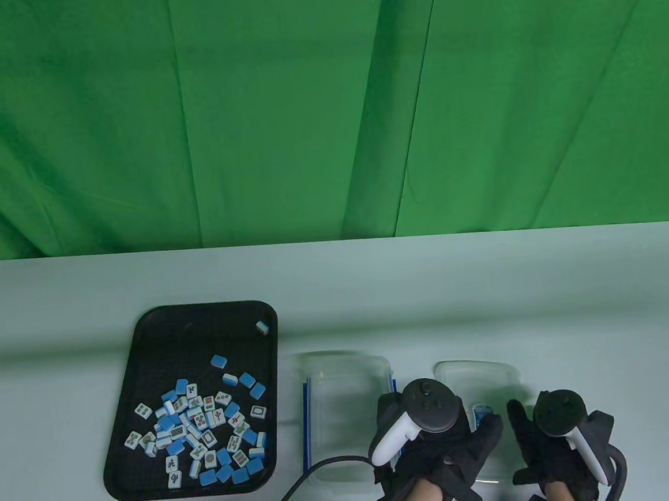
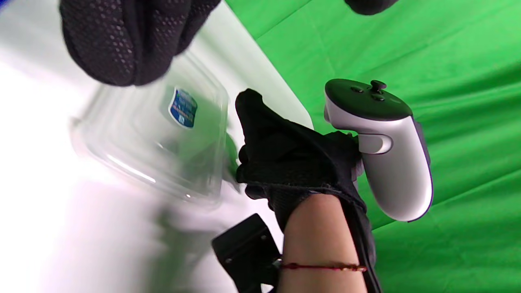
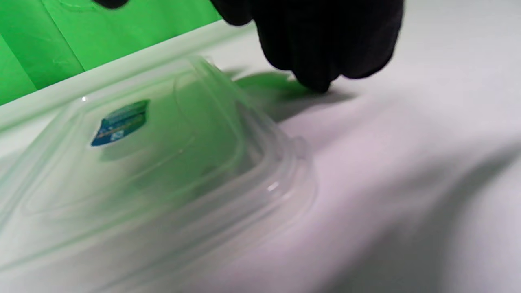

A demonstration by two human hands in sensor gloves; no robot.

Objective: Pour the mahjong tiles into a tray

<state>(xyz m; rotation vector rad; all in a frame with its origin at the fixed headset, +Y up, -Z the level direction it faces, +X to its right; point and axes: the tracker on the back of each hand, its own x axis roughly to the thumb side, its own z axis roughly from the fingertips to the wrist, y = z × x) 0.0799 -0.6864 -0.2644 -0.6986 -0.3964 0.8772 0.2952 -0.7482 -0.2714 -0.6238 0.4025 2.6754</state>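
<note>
A green backdrop (image 1: pixel 323 101) is hung behind the far edge of a pale table (image 1: pixel 488 296). On the left part of the table a black tray (image 1: pixel 201 324) is laid, and the mahjong tiles (image 1: pixel 201 426) are heaped in its near half, blue backs and white faces mixed; one tile (image 1: pixel 262 326) is set apart near the tray's far right corner. Just right of the tray a clear container (image 1: pixel 339 377) with a blue strip along its left rim is seen standing on the table. Further right a clear lid (image 1: pixel 477 375) with a blue sticker (image 1: pixel 482 410) is laid flat.

At the near edge the left hand (image 1: pixel 437 450) is held over the gap between container and lid, its white tracker (image 1: pixel 409 424) pointing away. Whether anything is gripped by it cannot be told; in the left wrist view its fingertips (image 2: pixel 122 44) are seen above the lid, blurred. The right hand (image 1: pixel 552 441) is placed just right of the lid's near corner. In the right wrist view its fingers (image 3: pixel 321 49) are curled downward beside the lid, a fingertip at the table surface, and nothing is seen grasped.
</note>
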